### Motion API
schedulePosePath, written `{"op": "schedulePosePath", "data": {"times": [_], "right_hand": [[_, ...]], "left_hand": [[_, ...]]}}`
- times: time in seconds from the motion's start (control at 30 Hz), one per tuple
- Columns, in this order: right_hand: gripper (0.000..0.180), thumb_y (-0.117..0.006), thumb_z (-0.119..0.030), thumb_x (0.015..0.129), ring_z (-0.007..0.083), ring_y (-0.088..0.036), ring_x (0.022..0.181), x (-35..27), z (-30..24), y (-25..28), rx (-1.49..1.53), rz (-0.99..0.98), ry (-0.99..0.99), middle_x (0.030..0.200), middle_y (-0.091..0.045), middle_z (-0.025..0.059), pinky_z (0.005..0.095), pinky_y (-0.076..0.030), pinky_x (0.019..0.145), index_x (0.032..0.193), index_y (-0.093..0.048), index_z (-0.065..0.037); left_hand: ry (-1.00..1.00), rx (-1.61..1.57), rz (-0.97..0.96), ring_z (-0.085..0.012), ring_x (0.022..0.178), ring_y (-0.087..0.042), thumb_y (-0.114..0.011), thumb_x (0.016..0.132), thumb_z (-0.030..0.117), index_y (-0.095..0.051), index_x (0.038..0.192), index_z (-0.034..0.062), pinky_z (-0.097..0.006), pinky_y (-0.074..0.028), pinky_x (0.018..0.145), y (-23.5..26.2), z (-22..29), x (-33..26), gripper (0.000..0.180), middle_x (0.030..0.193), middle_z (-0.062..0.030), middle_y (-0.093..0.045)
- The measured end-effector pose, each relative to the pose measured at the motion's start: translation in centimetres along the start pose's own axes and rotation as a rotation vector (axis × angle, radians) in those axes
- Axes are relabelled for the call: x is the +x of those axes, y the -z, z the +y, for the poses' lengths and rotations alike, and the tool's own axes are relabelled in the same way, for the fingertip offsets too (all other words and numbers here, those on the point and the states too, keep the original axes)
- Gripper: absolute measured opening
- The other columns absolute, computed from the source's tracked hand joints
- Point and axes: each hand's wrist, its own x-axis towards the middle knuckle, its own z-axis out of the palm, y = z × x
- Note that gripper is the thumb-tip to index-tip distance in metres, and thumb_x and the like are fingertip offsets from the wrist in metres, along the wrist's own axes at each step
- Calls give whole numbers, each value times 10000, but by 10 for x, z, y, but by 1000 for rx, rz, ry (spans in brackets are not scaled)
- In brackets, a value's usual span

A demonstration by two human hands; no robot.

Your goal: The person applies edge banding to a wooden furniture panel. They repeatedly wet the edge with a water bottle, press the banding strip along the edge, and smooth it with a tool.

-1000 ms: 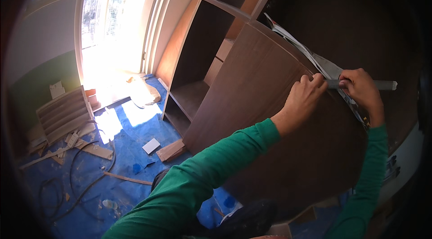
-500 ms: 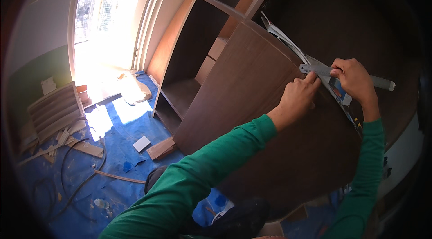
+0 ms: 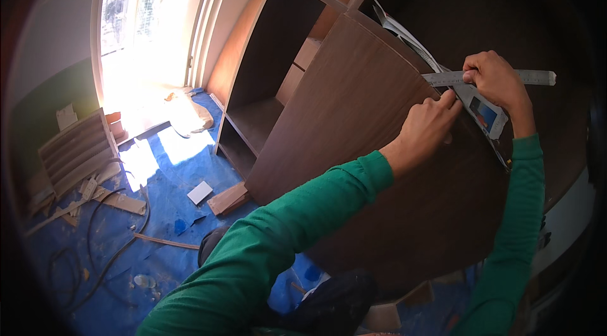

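Ruler, flat, grey, is jutting over the open recess; right hand is pinching it, left hand is curling at grained panel edge, grip unclear.

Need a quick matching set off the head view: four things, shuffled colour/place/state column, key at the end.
Things:
1. grey ruler
2. left sleeve
3. small white rectangular piece
4. slatted panel

Matches:
A. lying flat on the blue floor covering
B. gripped by the right hand
C. upright near the green lower part of the wall
D. green, ending at the wrist

Pairs: 1-B, 2-D, 3-A, 4-C
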Motion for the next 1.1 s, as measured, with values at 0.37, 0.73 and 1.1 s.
{"op": "schedulePosePath", "data": {"times": [0.37, 0.73, 1.1], "right_hand": [[168, -730, -124, 987, 373, -763, 777, 20, -6, -14, -63, -27, 54, 845, -778, 208, 495, -592, 763, 887, -795, -5], [233, -693, -196, 1062, 396, -787, 909, -25, -29, -23, -222, 94, 96, 930, -786, 211, 506, -615, 824, 944, -763, -8], [221, -685, -156, 1054, 303, -658, 566, -41, 21, -1, 116, 105, 10, 636, -653, 158, 459, -491, 627, 898, -721, -4]], "left_hand": [[-1, 70, -50, -321, 982, -767, -961, 757, 265, -585, 1365, 44, -467, -663, 753, -2, 2, 6, 748, 1259, -128, -603], [-10, 123, -42, -329, 971, -790, -951, 784, 301, -537, 1497, 45, -473, -659, 731, -2, -4, 3, 864, 1433, -125, -588], [-31, 58, -74, -323, 974, -789, -966, 771, 315, -570, 1281, 9, -462, -659, 733, -1, -6, 7, 714, 1278, -126, -604]]}}
